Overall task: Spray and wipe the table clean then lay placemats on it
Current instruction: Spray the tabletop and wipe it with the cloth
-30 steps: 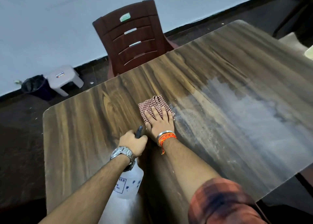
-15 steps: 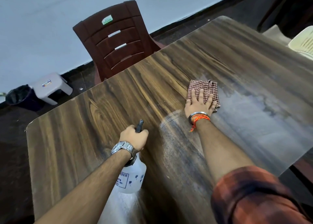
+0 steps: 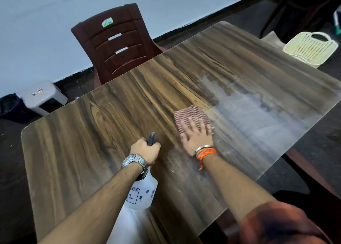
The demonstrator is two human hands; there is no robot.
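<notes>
Wood-grain laminate, brown, dark-streaked: table point(image 3: 88, 144), rounded corners, filling most of the head view; whitish wet film point(image 3: 258, 120) over its right part, speckled residue nearer the person.

Checked cloth point(image 3: 191, 113), red-brown and white, bunched flat on the tabletop near its middle, at the left edge of the wet film; motion-blurred.

Right hand point(image 3: 198, 139): palm down on the cloth; fingers point(image 3: 186, 128) straight and fanned apart, lying across the near half of the cloth; the rest of the cloth shows beyond the fingertips on the far side; thumb side blurred, its contact not clear. Metal bangle and orange thread point(image 3: 205, 151) at the wrist; plaid sleeve point(image 3: 276, 223) pushed up the forearm.

Left hand point(image 3: 145, 149): fingers curled round the head of a spray bottle point(image 3: 143, 194); dark nozzle point(image 3: 151, 138) juts past the knuckles toward the far side; translucent white bottle body with blue print hangs below the wrist, over the near part of the table; whether it touches the surface cannot be told. Steel watch point(image 3: 134, 161) on the wrist. Bottle just left of the cloth hand, apart from it.

Surroundings: maroon plastic chair point(image 3: 118, 46) against the far edge; grey stool point(image 3: 43, 96) and black bin point(image 3: 9, 106) by the wall at left; cream perforated basket point(image 3: 310, 49) past the far right corner.
</notes>
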